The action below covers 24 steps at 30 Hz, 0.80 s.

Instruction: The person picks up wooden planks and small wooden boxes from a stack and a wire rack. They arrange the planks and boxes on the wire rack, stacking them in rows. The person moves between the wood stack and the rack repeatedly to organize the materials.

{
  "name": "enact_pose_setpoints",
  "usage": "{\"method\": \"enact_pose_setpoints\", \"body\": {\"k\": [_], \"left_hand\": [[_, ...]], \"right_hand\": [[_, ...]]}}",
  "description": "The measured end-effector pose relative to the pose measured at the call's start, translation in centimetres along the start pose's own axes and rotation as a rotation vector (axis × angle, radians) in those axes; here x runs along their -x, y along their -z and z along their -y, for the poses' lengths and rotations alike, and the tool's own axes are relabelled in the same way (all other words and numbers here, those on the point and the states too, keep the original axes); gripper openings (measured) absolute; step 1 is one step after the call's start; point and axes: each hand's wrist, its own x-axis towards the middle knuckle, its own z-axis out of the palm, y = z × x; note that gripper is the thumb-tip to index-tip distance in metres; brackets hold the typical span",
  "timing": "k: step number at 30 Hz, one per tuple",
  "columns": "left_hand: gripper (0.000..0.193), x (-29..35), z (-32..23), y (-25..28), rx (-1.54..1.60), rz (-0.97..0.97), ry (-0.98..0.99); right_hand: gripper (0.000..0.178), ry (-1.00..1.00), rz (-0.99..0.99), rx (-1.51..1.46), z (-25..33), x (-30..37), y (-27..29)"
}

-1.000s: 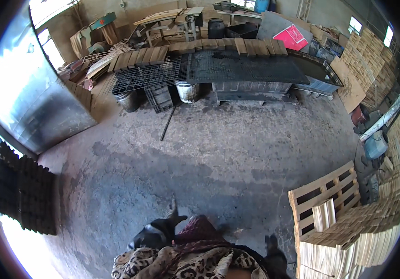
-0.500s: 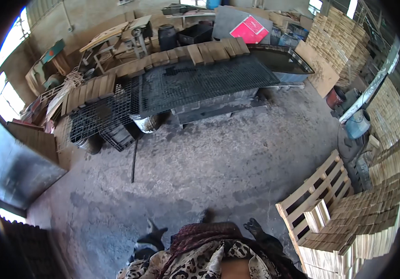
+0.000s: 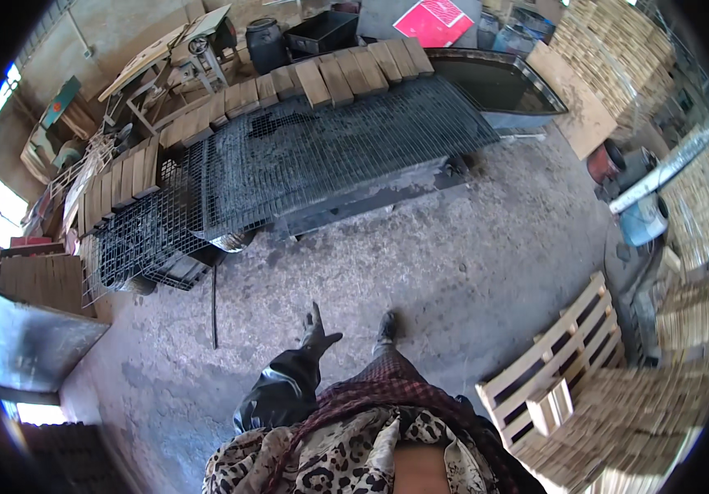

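grey mesh worktop (image 3: pixel 330 156) now nearer than a second ago; walking toward it. left glove (image 3: pixel 315 333) outstretched, empty; right hand unseen, state undeterminable.

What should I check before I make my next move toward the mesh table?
1. Left hand free: ok, gloved and holding nothing.
2. Right hand free: cannot tell, it is out of view.
3. Floor up to the mesh table: ok, bare concrete.
4. Thin rod on the floor: ok, it lies off to the left.
5. Pallet: ok, it stands apart on the right.
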Motion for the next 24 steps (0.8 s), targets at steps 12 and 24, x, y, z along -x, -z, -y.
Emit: {"method": "enact_pose_setpoints", "body": {"k": [12, 24], "left_hand": [[0.120, -7.3, 0.4, 2.7, 0.252, -0.145, 0.600], [0.119, -29.1, -3.7, 7.9, 0.309, -0.234, 0.492]], "right_hand": [[0.046, 0.076, -0.007, -0.407, 41.6, -32.4, 19.9], [0.073, -0.097, 0.233, 0.282, 45.2, -38.3, 19.8]]}}
